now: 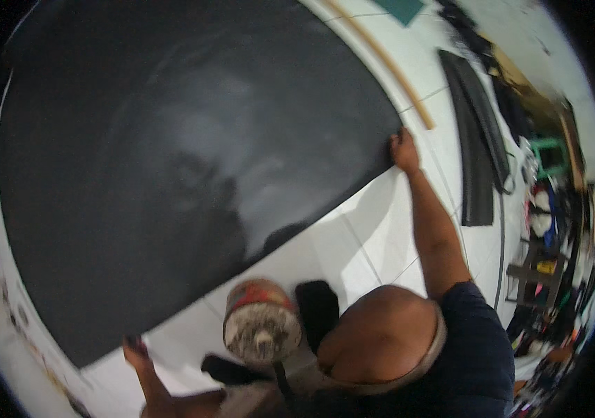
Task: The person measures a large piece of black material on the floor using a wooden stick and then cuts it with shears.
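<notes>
A large, smooth black sheet (pixel 172 125) spreads over the white tiled floor in front of me, with dull highlights and a shadow on it. Near its lower left corner, my left hand (pixel 137 352) is closed on the sheet's near edge. My right hand (pixel 404 151), arm stretched out, grips the sheet at its right corner. Between my arms stands a round red tin (pixel 261 322) with a crusted, stained top and a small knob in the middle. My knee is bent beside it.
A thin wooden strip (pixel 388 63) lies along the sheet's right side. Further right are a long folded black piece (pixel 470 139), a green stool (pixel 549 157) and a dark stool (pixel 535 272) amid clutter by the wall. A green piece (pixel 402 8) lies at the top.
</notes>
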Tool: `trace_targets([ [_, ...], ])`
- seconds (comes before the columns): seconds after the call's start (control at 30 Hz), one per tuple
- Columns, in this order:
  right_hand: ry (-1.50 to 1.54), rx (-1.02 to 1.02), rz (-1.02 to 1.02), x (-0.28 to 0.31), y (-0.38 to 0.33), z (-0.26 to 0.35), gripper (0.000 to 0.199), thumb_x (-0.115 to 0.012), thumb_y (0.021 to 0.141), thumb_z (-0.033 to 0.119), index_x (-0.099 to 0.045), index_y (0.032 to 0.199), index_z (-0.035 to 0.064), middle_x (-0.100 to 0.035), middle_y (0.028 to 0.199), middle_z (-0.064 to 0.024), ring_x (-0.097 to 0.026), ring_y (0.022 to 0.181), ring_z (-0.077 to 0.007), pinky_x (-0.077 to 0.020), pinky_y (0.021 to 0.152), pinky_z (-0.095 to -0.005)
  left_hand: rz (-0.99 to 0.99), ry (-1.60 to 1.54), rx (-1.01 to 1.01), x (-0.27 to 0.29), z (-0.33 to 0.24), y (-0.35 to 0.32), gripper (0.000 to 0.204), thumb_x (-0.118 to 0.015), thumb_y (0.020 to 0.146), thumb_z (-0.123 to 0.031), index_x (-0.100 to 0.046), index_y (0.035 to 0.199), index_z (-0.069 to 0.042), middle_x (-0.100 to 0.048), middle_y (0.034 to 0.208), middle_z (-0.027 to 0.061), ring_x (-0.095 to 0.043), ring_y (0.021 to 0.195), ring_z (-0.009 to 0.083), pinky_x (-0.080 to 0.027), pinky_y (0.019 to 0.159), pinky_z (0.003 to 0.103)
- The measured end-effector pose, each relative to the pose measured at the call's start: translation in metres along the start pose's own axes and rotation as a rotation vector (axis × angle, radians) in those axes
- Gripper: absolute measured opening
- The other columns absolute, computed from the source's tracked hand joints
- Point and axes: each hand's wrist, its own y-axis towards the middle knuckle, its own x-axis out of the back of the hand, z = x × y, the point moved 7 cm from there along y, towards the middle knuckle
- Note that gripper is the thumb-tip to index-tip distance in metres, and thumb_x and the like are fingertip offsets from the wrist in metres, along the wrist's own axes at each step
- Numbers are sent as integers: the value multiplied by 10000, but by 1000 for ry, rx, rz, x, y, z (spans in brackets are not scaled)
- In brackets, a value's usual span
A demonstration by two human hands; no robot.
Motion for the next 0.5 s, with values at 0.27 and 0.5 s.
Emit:
trace_targets([
  [0.27,-31,509,-229,20,-75,184,415,-670,856,241,-599,1197,15,-577,1269,-239,-557,1121,-405,-415,967,-507,-155,27,-39,33,-18,-6,196,-640,948,-237,-536,890,-81,-587,734,45,-588,628,131,-512,554,249],
  [0.5,222,1079,380,-3,-279,365,336,-736,792,202,-685,1116,133,-583,1298,-84,-491,1271,-293,-357,1065,-504,-118,13,-87,26,-14,-13,246,-642,948,-238,-499,847,-66,-581,707,57,-595,576,136,-525,496,242],
])
